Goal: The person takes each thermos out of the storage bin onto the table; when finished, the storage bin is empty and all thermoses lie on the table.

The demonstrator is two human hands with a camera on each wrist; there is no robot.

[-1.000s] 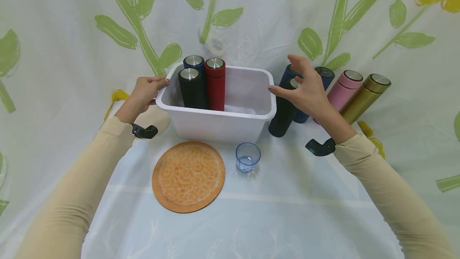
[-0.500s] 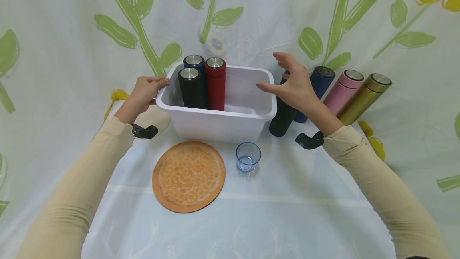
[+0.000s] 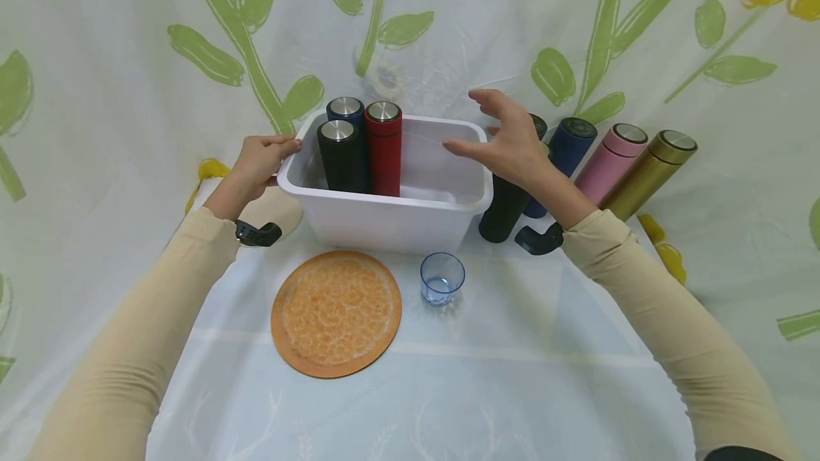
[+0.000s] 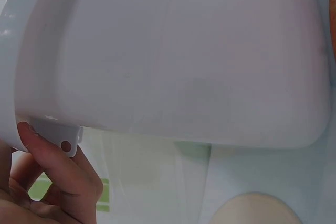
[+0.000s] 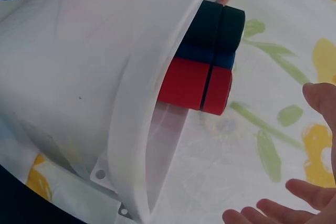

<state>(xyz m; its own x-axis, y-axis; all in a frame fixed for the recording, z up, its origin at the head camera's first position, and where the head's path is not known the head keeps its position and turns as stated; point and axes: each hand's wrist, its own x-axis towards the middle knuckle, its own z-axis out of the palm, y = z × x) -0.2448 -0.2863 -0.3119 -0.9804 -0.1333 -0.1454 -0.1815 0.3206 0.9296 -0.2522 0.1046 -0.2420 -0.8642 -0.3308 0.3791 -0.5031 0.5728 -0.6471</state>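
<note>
white tub stands on the worktop, which is covered by a pale cloth printed with green leaves and yellow flowers. the left hand grips the tub's left rim, fingers curled over the edge; in the left wrist view the fingertips sit under the rim's lip. inside the tub, at its left end, three flasks stand upright and touching: a black flask in front, a blue flask behind it, and a red flask just to their right. the rest of the tub's floor is bare.

the right hand hovers over the tub's right rim, fingers spread and lightly bent, holding nothing; the right wrist view shows its fingertips apart in the air beside the tub wall.

just right of the tub stands a dark flask, partly hidden by the right hand. beyond it, in a row, are a navy flask, a pink flask and a gold flask. in front of the tub lie a round orange mat and, just beside it, a small blue glass.
</note>
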